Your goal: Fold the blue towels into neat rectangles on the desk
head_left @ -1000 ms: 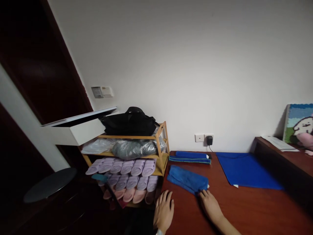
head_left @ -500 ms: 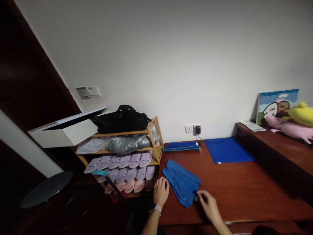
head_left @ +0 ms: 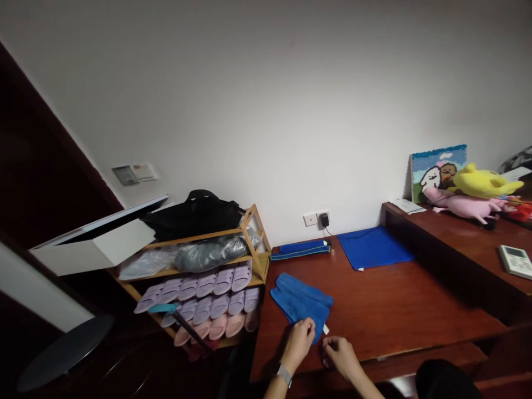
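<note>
A blue cloth, partly folded and wrinkled, lies on the reddish-brown wooden table. At its lower edge my left hand, with a watch on the wrist, has its fingers curled together on the fabric. A small white tag sticks out from the cloth's lower right corner. Just below that tag is my right hand, its fingers loosely bent and apart from the cloth, with nothing visible in them. The fingertips of both hands are partly hidden.
Flat at the back lies another blue cloth, beside folded blue cloths. A charger is plugged into the wall. Left stands a rack with slippers and a black bag. Plush toys sit on the raised right ledge.
My left hand has moved from the cloth's left side onto its lower edge. My right hand has come away from the lower right corner, where the white tag now shows. The view has shifted right.
</note>
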The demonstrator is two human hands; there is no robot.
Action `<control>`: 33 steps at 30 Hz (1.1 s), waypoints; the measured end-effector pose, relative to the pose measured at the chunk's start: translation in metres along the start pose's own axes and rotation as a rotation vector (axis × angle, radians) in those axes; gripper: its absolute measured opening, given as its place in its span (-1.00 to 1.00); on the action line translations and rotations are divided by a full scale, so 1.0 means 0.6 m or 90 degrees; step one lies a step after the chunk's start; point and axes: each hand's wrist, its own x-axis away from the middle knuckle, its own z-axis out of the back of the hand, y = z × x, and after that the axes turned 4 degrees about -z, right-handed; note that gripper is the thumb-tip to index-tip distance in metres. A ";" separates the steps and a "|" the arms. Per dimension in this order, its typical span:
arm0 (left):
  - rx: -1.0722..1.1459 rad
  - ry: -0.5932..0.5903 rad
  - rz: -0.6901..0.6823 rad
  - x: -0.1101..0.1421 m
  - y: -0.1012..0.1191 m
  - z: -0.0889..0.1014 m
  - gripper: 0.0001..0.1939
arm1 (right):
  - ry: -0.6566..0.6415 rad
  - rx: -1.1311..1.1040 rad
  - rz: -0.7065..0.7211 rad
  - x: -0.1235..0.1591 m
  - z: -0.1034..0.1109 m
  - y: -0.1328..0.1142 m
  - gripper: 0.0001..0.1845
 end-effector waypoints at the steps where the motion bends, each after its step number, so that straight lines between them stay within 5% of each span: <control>1: 0.004 -0.005 0.001 0.000 -0.003 0.002 -0.73 | 0.002 -0.012 -0.008 -0.004 -0.004 -0.003 -0.66; 7: 0.100 -0.004 0.021 0.005 0.002 -0.006 -0.89 | -0.001 -0.078 -0.044 -0.029 -0.008 -0.005 -0.53; 11: 0.213 0.018 0.048 -0.003 -0.003 -0.003 -0.71 | 0.002 -0.109 -0.058 -0.033 -0.009 0.008 -0.43; 19: 0.434 0.089 0.119 -0.006 -0.021 0.054 -0.53 | 0.131 -0.005 0.180 -0.032 0.021 -0.045 -0.56; 27: 0.511 0.093 0.099 0.008 0.017 0.087 -0.74 | -0.050 -0.189 0.106 0.003 -0.041 -0.108 -0.36; 33: 0.505 0.080 0.081 0.013 0.030 0.108 -0.80 | -0.068 -0.252 0.038 0.016 -0.044 -0.117 -0.27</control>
